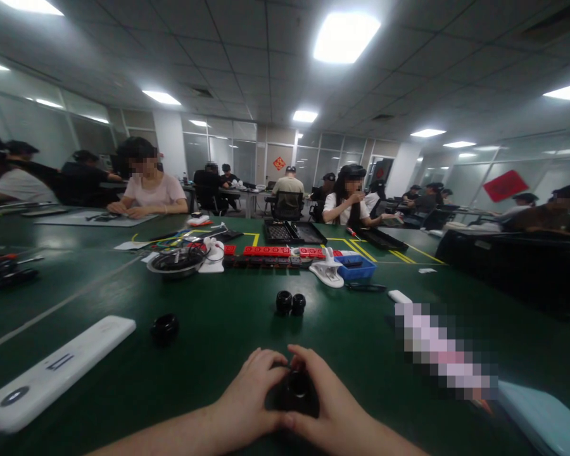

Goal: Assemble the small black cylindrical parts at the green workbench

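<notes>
My left hand curves around one side of a dark, rounded black part low in the middle of the head view. From the other side my right hand closes on the same part, so fingers and thumbs ring it. A round opening shows in its top; the lower portion is dark and partly hidden. Two glossy black round fittings, a larger one and a smaller one, stand side by side beyond my hands. Off to the left sits another black round fitting.
A long white device lies at left; a light blue object is at right. Across the green table stand red power strips, a blue bin, a white clamp base and a bowl. Several people sit beyond.
</notes>
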The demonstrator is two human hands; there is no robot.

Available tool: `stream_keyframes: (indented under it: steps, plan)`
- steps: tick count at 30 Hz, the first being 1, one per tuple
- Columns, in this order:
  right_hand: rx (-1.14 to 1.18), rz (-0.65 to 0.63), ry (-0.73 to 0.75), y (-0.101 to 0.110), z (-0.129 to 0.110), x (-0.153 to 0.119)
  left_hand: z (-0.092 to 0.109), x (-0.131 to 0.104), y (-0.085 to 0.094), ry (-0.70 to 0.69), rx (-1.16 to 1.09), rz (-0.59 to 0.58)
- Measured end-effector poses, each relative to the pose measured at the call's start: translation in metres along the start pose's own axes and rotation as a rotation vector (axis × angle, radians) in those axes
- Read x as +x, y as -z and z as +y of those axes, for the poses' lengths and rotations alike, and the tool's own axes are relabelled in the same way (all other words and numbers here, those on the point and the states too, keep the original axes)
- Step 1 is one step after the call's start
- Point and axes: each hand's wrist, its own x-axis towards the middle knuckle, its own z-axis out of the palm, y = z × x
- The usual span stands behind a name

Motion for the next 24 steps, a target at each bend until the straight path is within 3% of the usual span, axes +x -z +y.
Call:
stream_keyframes:
  steps: [7, 15, 24]
  plan:
    - [-0.015, 0.08, 0.025, -0.0021, 0.006, -0.0006, 0.0012, 0.0007, -0.0001, 0.004, 0.017, 0.013]
    - [-0.005, -0.014, 0.08, 0.0012, 0.0079, -0.0026, -0.0021, 0.0002, 0.0023, -0.004, -0.016, -0.018]
    - [-0.028, 0.021, -0.02, -0.002, 0.006, 0.0024, -0.0008, 0.0002, -0.0013, 0.009, 0.019, 0.004]
